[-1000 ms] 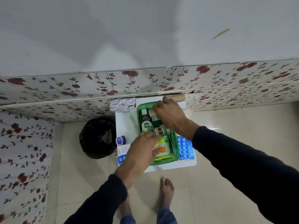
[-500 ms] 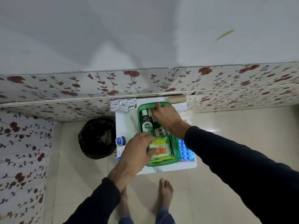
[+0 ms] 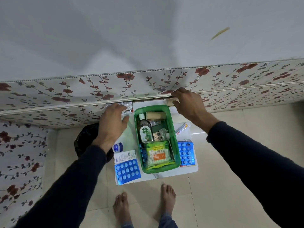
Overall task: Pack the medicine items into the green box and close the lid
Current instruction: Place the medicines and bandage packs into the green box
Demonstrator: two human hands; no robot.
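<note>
The green box (image 3: pixel 174 142) stands open in the middle of a small white table (image 3: pixel 164 174). Inside lie a Dettol bottle (image 3: pixel 145 131), a beige roll (image 3: pixel 155 115), a pack of cotton swabs (image 3: pixel 158 155) and small packets. My left hand (image 3: pixel 111 124) hovers left of the box with its fingers spread, fingertips at a silver foil strip (image 3: pixel 128 106). At the table's back right corner my right hand (image 3: pixel 189 105) closes over a second beige roll (image 3: pixel 170 102), thumb on its near side. Loose on the table are a blue blister pack (image 3: pixel 127 170), a white carton (image 3: pixel 125 156), a small blue jar (image 3: pixel 118 146), another blue blister pack (image 3: pixel 185 153) and a white tube (image 3: pixel 182 127).
A floral-patterned wall panel (image 3: pixel 82 91) runs right behind the table. A black bin bag (image 3: pixel 83 139) sits on the floor to the table's left, partly behind my left arm. My bare feet (image 3: pixel 121 209) stand on the tiled floor just in front of the table.
Both hands have left the box. The left went up and left to the foil strip; the right went back and right onto the beige roll by the wall.
</note>
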